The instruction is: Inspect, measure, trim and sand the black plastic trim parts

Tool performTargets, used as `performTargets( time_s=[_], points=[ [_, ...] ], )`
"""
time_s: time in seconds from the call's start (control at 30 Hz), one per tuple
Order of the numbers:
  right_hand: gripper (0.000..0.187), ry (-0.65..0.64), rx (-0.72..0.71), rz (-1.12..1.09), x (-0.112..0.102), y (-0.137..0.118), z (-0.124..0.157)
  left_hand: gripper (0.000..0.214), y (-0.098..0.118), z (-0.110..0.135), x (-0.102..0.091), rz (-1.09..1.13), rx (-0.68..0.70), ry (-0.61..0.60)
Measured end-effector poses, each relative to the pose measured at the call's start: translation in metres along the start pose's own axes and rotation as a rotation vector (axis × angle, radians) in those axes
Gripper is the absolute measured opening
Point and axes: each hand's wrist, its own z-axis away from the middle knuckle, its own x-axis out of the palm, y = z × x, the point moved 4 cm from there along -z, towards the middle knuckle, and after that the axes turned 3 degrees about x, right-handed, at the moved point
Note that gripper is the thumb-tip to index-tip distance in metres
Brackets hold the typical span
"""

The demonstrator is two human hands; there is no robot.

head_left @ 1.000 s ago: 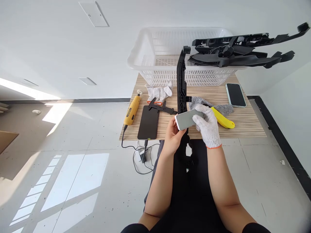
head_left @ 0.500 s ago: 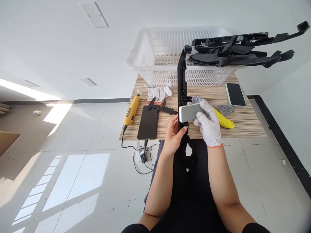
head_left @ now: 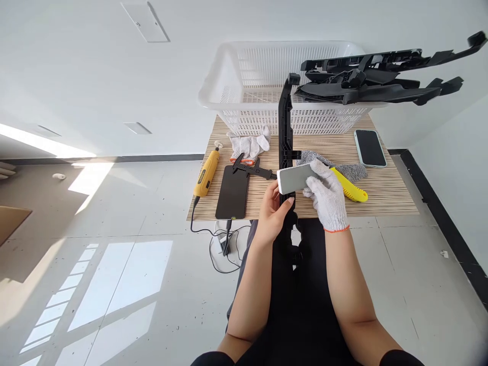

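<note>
My bare left hand [head_left: 276,209] is closed around a long black plastic trim piece [head_left: 285,119], its thumb lying over the near side. The piece stands lengthwise away from me, reaching from my lap past the table edge up to the basket. My right hand [head_left: 328,197], in a white knitted glove with an orange cuff, grips a sanding block [head_left: 296,178] with a flat grey face and white edge. The block lies across the trim piece just above my left fingers and hides part of it; whether the two touch, I cannot tell.
A white basket [head_left: 247,108] at the back holds several black trim pieces [head_left: 366,94] jutting right. On the table lie a yellow rotary tool [head_left: 207,173], a dark tablet [head_left: 232,193], calipers [head_left: 253,169], a white glove [head_left: 251,146], a grey glove [head_left: 353,172], a yellow-handled tool [head_left: 354,191] and a phone [head_left: 369,148].
The sanding block in my right hand has shifted slightly left across the trim piece. My left hand keeps its hold in the same place.
</note>
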Motion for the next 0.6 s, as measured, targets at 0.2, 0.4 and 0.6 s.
performTargets(
  time_s=[0.2,0.4,0.6],
  points=[
    [0.038,-0.027,0.057,0.037,0.0019,0.0012,-0.0001,0.040,-0.0012,0.0006,-0.0006,0.013,-0.017,0.009],
    [0.040,-0.046,0.075,0.010,-0.0004,0.0071,-0.0027,0.042,-0.0020,0.0007,-0.0010,0.003,-0.021,0.013],
    [0.039,0.049,0.035,-0.004,-0.0050,0.0071,-0.0023,0.042,-0.0002,-0.0005,0.0001,0.016,-0.011,0.012]
  ],
)
